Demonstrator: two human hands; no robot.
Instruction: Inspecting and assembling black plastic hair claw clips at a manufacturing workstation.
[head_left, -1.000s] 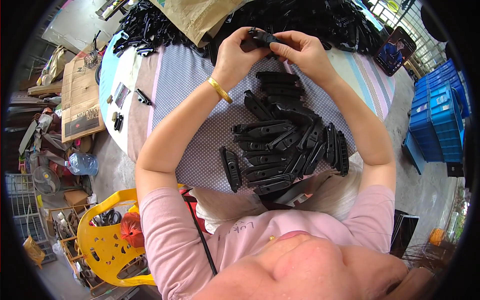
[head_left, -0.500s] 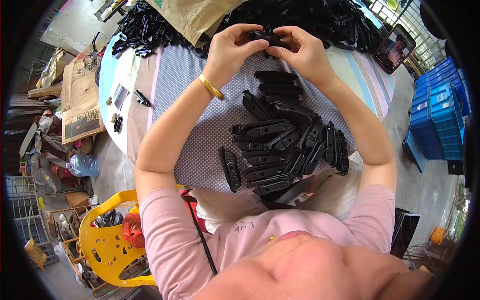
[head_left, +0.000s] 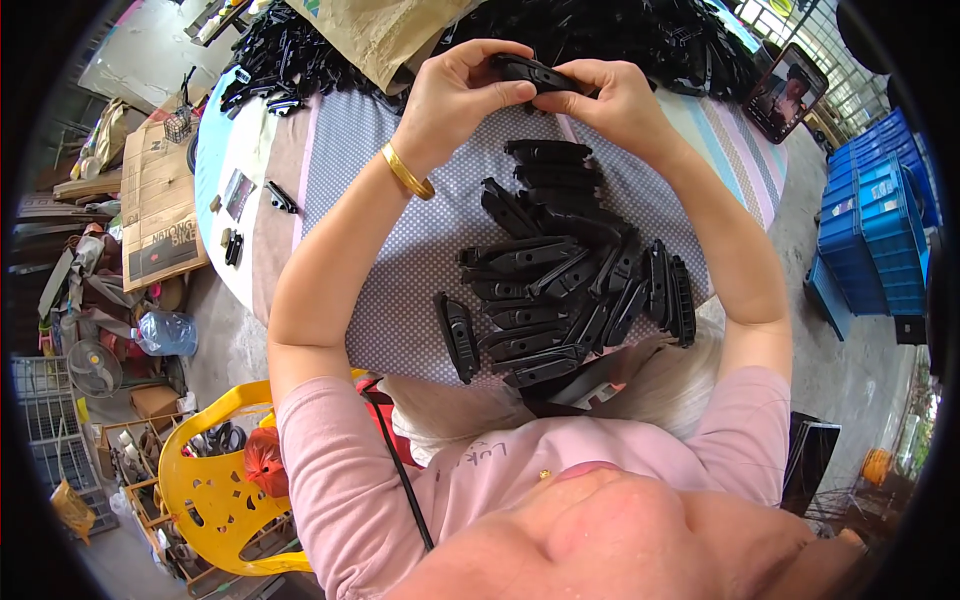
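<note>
My left hand [head_left: 460, 95] and my right hand [head_left: 615, 100] meet over the far part of the table. Between them they grip one long black plastic part [head_left: 535, 73], with fingers closed on its two ends. It has a narrow, slightly curved body and lies nearly level. A gold bangle [head_left: 405, 172] circles my left wrist. Nearer to me, a pile of similar black plastic parts [head_left: 540, 260] lies on the dotted tablecloth [head_left: 385, 290], some stacked side by side. One stands apart at the pile's left edge.
Behind my hands spreads a large heap of small black parts [head_left: 610, 35], partly under a brown paper bag [head_left: 375, 40]. A phone [head_left: 787, 95] stands at the table's right edge. Blue crates [head_left: 870, 225] are on the right, a yellow chair [head_left: 215, 480] at left.
Both hands have shifted slightly away from me with the black part. It has turned a little, and more of its side shows now.
</note>
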